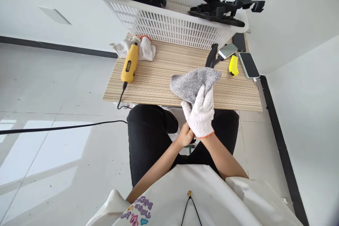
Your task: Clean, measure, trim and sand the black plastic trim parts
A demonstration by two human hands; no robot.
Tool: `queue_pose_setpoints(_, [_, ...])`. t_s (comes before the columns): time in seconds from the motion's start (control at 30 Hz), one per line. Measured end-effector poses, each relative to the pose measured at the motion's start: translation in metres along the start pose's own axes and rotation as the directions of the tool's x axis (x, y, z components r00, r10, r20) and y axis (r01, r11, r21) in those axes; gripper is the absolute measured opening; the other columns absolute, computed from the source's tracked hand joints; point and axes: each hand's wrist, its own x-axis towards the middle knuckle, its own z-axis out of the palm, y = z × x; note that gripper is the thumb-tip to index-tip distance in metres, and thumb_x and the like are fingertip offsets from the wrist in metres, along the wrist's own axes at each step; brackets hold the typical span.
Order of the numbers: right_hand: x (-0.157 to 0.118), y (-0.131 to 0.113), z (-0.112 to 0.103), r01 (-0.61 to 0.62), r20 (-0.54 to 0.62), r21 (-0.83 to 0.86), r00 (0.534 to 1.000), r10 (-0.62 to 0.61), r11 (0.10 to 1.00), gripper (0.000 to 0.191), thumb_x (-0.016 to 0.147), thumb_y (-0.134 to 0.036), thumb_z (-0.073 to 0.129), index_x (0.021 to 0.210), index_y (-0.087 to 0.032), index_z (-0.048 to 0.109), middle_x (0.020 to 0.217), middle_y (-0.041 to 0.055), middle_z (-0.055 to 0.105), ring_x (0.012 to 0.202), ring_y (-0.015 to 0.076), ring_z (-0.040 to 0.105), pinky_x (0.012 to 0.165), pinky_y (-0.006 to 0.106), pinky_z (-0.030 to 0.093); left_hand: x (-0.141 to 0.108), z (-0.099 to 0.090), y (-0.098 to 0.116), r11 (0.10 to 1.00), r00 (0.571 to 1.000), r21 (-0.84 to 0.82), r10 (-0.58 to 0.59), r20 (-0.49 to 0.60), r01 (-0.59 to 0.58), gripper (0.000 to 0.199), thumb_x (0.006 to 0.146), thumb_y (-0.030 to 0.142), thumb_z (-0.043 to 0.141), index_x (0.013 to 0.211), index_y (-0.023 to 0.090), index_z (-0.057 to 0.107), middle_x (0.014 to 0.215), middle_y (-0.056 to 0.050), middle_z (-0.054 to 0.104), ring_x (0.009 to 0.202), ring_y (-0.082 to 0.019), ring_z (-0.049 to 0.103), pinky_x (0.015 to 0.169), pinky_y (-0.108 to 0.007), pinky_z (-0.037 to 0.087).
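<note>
My right hand (201, 116) wears a white knit glove with an orange cuff. Its fingers are closed on a fuzzy grey cloth (192, 83), which drapes over a black plastic part (211, 57). One end of that part sticks out above the cloth, over the table; its middle is hidden by cloth and glove. My bare left hand (185, 136) is just below the glove, close to my lap. Its fingers are curled round a dark end that appears to belong to the same part, though the glove hides most of this grip.
A white plastic basket (169, 24) holding black plastic parts (217, 10) stands at the table's (159, 88) back. Left lies a corded yellow power tool (129, 64) on white gloves (147, 49). Right are a yellow object (233, 65), a phone (249, 65) and a grey device (227, 51).
</note>
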Motion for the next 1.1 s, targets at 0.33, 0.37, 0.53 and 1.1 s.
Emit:
queue_pose_setpoints(0.33, [0.105,0.011,0.017,-0.081,0.078,0.016,0.994,0.079,0.997,0.075,0.099,-0.047,0.041,0.157,-0.004,0.022,0.160,0.0279,0.021,0.149,0.0389,0.026,0.099,0.050,0.054,-0.005,0.008,0.009,0.997,0.996,-0.065,-0.027,0.090,0.033,0.038,0.098,0.056,0.045,0.109,0.019,0.049,0.062,0.008,0.050,0.042,-0.007,0.043,0.044,-0.022,0.037])
queue_pose_setpoints(0.37, [0.094,0.008,0.014,-0.077,0.054,0.026,0.996,0.075,0.997,0.075,0.099,-0.047,0.042,0.157,-0.004,0.022,0.160,0.0278,0.020,0.149,0.0385,0.027,0.099,0.049,0.054,-0.004,0.006,0.007,0.999,0.997,-0.050,-0.016,0.082,0.020,0.038,0.098,0.056,0.045,0.107,0.019,0.049,0.062,0.007,0.050,0.042,-0.007,0.043,0.044,-0.022,0.037])
queue_pose_setpoints(0.53, [0.018,0.000,0.003,-0.008,-0.015,0.010,1.000,0.008,1.000,0.081,0.096,-0.052,0.049,0.157,-0.004,0.024,0.159,0.0291,0.023,0.146,0.0389,0.034,0.100,0.050,0.054,0.000,-0.002,-0.003,0.998,0.998,0.042,0.042,0.036,-0.044,0.037,0.097,0.053,0.049,0.081,0.020,0.044,0.052,0.008,0.045,0.044,-0.007,0.040,0.047,-0.022,0.036])
queue_pose_setpoints(1.1, [0.025,-0.004,0.000,-0.032,0.014,0.005,0.999,0.031,0.999,0.081,0.094,-0.052,0.051,0.156,-0.006,0.027,0.159,0.0296,0.021,0.144,0.0398,0.036,0.099,0.051,0.054,-0.003,0.000,-0.001,1.000,0.998,0.003,0.028,0.048,-0.028,0.036,0.099,0.053,0.046,0.084,0.021,0.042,0.053,0.008,0.045,0.042,-0.007,0.041,0.046,-0.021,0.035])
